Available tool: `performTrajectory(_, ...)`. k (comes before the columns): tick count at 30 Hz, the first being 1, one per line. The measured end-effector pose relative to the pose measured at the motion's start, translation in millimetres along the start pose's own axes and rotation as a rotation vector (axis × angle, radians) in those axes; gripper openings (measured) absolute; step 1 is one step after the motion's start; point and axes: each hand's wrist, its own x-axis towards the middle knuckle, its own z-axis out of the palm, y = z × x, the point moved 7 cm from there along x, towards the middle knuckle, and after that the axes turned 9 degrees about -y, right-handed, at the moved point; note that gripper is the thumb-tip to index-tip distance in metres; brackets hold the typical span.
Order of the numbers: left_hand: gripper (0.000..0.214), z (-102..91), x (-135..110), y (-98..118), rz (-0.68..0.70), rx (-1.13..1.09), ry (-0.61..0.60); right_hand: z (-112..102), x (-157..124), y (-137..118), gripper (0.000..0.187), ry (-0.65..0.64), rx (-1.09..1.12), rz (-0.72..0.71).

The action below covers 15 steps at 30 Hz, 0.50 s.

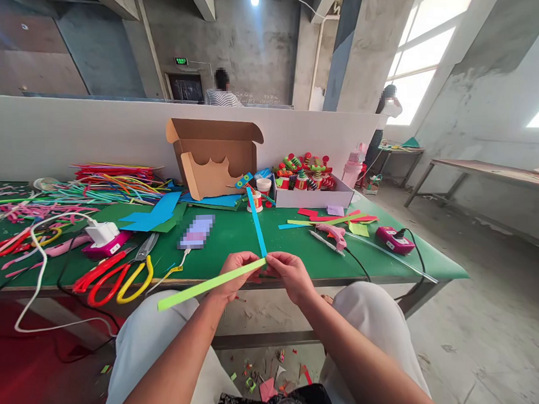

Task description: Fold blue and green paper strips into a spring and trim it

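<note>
Over the table's front edge, my two hands meet at the joined ends of two paper strips. A light green paper strip (206,287) reaches out to the left over my left forearm, and a blue paper strip (257,226) points away from me, roughly at a right angle to it. My left hand (239,274) is closed on the green strip beside the corner. With thumb and forefinger, my right hand (290,275) pinches the corner where both strips overlap. The fingers' undersides are hidden. Behind the blue strip's far end stands a small paper-cup figure (254,202).
At left lie scissors (139,268), a pink power block (106,246) with white cable, and many pipe cleaners (101,187). A phone (197,231) lies mid-table. At right are loose paper strips (332,219), a pink glue gun (332,235) and a box (313,198) of finished figures.
</note>
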Motion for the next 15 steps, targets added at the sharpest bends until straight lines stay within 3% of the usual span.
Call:
performTrajectory(6, 0.027, 5.6, -3, 11, 0.107, 0.107, -0.004, -9, 2, 2, 0.034, 0.09, 0.154, 0.008)
performTrajectory(15, 0.031, -1.5, 0, 8, 0.134, 0.209, 0.137, 3, -3, 1, 0.028, 0.026, 0.107, 0.022)
